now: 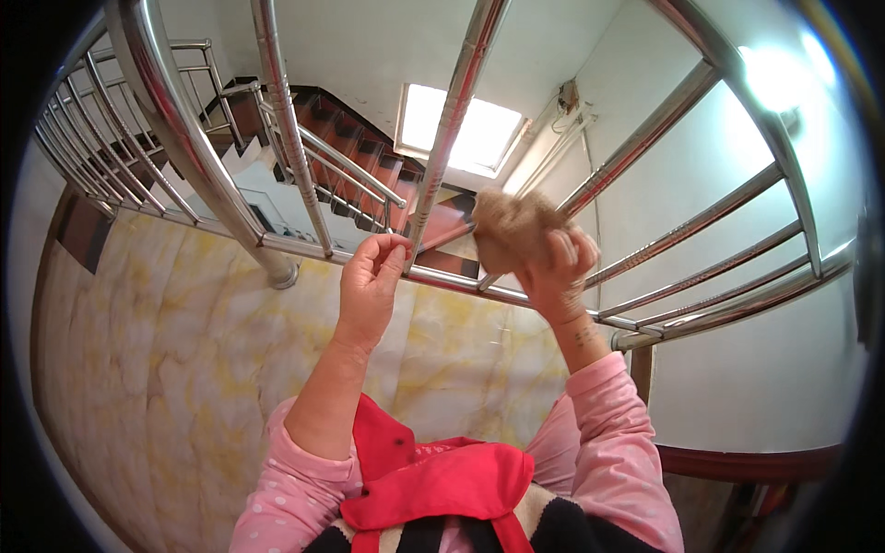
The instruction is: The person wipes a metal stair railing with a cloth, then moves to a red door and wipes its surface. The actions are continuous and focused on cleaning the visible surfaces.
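Observation:
My right hand (563,269) grips a bunched brown cloth (515,228), slightly blurred, in front of the stainless steel railing. Behind the cloth, part of a slanting baluster (643,135) is hidden. My left hand (373,276) has its fingers curled in to the thumb, with nothing visible between them. Its fingertips are right beside the lower end of another steel baluster (449,117); whether they touch it cannot be told. Below both hands runs the railing's bottom rail (449,280).
A thick steel post (180,131) stands left of my hands on a round base. Beyond the railing, a tiled staircase (346,148) descends past a bright window (460,128). Marble-patterned floor (207,345) lies underfoot. A dark red wooden edge (747,464) is at lower right.

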Demonstrator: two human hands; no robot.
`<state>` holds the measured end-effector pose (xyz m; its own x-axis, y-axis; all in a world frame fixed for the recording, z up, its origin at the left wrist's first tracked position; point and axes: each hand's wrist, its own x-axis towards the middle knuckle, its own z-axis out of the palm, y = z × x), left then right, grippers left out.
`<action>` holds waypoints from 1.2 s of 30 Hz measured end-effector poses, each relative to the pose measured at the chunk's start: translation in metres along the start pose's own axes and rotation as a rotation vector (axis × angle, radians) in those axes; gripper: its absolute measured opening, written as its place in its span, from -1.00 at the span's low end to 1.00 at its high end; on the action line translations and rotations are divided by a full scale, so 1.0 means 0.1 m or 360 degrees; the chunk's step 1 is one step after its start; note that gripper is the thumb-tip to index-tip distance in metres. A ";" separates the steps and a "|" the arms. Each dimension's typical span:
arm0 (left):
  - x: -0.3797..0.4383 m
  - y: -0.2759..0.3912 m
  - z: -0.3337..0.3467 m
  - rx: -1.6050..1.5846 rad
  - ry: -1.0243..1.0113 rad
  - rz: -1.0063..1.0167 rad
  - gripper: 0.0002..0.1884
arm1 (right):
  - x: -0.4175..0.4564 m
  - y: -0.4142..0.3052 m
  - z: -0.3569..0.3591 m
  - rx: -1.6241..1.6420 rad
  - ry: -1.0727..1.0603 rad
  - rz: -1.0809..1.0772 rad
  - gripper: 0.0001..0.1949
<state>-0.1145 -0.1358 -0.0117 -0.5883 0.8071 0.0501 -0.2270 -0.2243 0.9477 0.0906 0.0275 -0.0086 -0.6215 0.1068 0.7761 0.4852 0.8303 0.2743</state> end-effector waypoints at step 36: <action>-0.04 0.23 -0.40 -0.0330 0.0459 0.0212 -0.83 | -0.21 -0.98 1.15 0.0215 -0.0390 -0.1051 -0.68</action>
<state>-0.1488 -0.1660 -0.0025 -0.8109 0.5831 0.0501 -0.2687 -0.4469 0.8533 -0.0148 0.0063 -0.1167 -0.8871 -0.3346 0.3179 -0.1104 0.8226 0.5578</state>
